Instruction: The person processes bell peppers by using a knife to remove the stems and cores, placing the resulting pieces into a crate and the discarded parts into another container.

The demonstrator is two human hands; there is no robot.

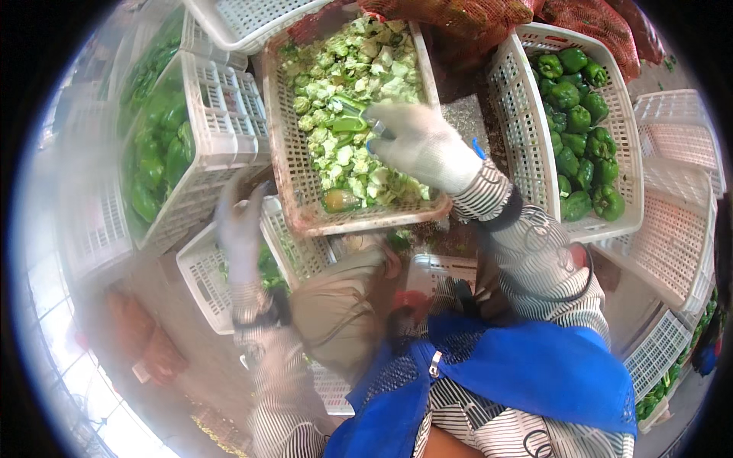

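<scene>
My right hand (424, 143), in a white knit glove, is over a white plastic crate (366, 224) heaped with pale green pepper cores (343, 157). Its fingers are closed around a small grey metal tool (385, 131), mostly hidden by the glove. Just beyond the fingertips, a bright green cut pepper piece (347, 118) lies above the cores; whether they touch is unclear. A yellowish-green pepper (342, 200) rests in that crate's near corner. My left hand (241, 220), gloved and motion-blurred, is beside a stacked crate, with fingers apart and nothing visible in them.
Whole green peppers (578, 131) fill a crate (529, 114) on the right. More peppers (160, 160) sit in a tilted-looking crate (229, 109) at left. Red mesh sacks (458, 17) lie at the back. A lower crate (203, 280) and stacked crates (667, 217) flank my legs.
</scene>
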